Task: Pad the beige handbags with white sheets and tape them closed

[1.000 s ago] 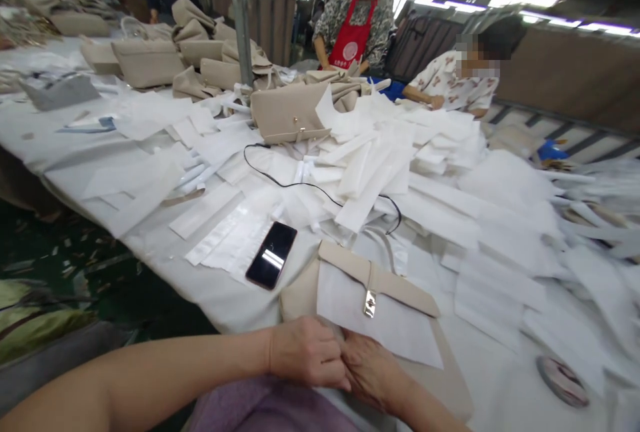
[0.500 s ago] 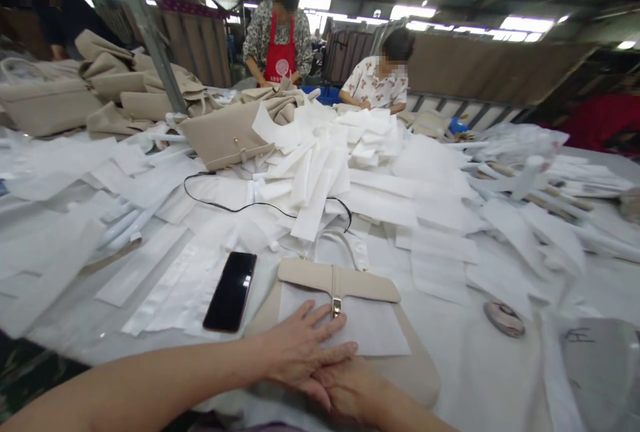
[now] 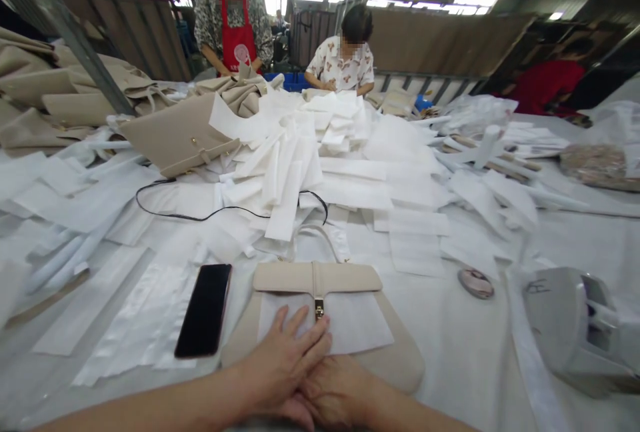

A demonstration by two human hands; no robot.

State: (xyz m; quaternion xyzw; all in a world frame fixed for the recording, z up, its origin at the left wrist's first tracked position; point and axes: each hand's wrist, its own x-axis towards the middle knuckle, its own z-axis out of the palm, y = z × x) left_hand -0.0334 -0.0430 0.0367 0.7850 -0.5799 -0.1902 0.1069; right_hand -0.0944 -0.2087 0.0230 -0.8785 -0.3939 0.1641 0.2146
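A beige handbag [image 3: 400, 359] lies flat in front of me, its flap [image 3: 285, 277] at the far side and its handle [image 3: 327, 240] stretched away from me. Under the flap and metal clasp [image 3: 319, 308], a white sheet [image 3: 363, 327] covers part of the bag's front. My left hand [image 3: 287, 355] rests on the sheet with fingers spread, their tips close to the clasp. Partly beneath it, my right hand [image 3: 337, 385] is against the lower part of the bag; the left hand hides its fingers.
A black phone [image 3: 203, 312] lies left of the bag, and white sheets [image 3: 295, 172] are heaped beyond. A thin black cord [image 3: 215, 213] crosses them. At right are a small oval object [image 3: 475, 283] and a grey tape dispenser [image 3: 565, 332]. Two people [image 3: 343, 59] work across the table.
The camera view has turned right, so the scene sits further left and more of the tape dispenser shows. Both hands remain on the handbag in nearly the same pose.
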